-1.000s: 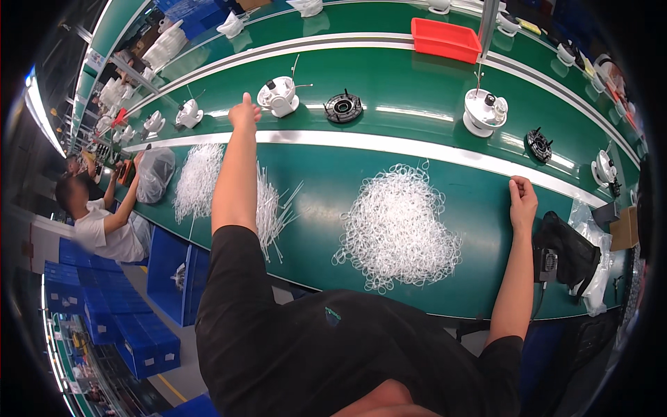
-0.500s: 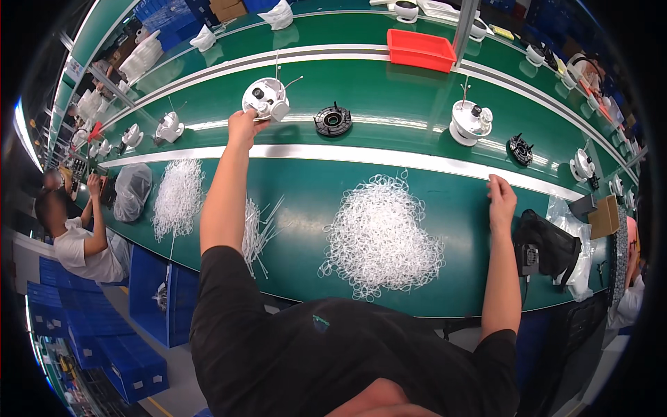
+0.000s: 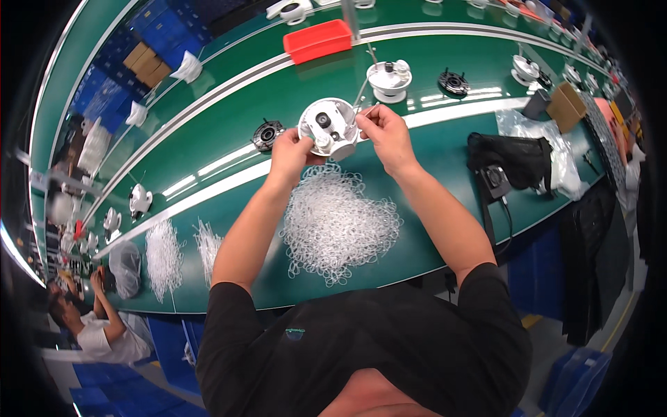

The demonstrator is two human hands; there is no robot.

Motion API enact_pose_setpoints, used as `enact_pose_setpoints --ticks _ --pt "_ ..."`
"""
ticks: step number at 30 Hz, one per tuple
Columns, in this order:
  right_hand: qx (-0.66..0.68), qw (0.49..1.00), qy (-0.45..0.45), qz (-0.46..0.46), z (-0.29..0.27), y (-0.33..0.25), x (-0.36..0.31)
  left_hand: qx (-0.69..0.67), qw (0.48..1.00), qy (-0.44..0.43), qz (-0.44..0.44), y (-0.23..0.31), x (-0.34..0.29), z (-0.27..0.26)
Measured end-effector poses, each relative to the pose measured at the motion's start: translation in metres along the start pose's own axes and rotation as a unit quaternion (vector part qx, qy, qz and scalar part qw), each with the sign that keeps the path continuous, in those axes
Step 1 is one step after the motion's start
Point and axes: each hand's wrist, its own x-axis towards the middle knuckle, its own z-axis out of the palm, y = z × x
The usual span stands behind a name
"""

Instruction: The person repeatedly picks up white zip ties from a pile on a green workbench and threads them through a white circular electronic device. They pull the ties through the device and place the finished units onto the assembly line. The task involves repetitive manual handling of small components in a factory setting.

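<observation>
A white round camera housing (image 3: 343, 111) with dark round parts inside hangs just over the near pile, tilted toward me. My left hand (image 3: 288, 156) is closed on its lower left rim, thumb on top. At its right edge my right hand (image 3: 389, 135) pinches a thin white wire that comes off the housing; the fingertips partly cover it. Right below lies a heap of small white looped ties (image 3: 340, 222) on the green bench. Just left of the housing, behind my left hand, sits a black round ring part (image 3: 266, 134).
Along the green line stand another white housing (image 3: 389, 87) and a black ring part (image 3: 454, 83). Farther back is a red tray (image 3: 318, 42). A black bag (image 3: 511, 160) lies at right. More ties (image 3: 165, 260) lie at left, near a seated co-worker (image 3: 101, 333).
My left hand has brought the housing from the line back toward me. My right hand has come in from the right to its edge. The view has turned to the right.
</observation>
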Motion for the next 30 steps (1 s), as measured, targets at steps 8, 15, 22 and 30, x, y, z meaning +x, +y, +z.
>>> enact_pose_setpoints --ticks 8,15,22,30 --pt "-0.091 0.985 0.136 -0.049 -0.057 -0.006 -0.005 -0.007 0.998 -0.054 -0.017 -0.023 0.008 0.064" --pt "-0.209 0.970 0.113 -0.059 -0.083 -0.003 -0.013 0.003 0.996 -0.076 -0.044 -0.028 0.008 0.084" --pt "-0.324 0.941 0.055 -0.083 -0.104 -0.006 -0.014 0.004 0.993 -0.089 -0.082 -0.031 0.008 0.101" --pt "-0.398 0.914 -0.058 -0.049 -0.125 -0.013 -0.019 -0.028 0.989 -0.092 -0.112 -0.035 0.010 0.111"
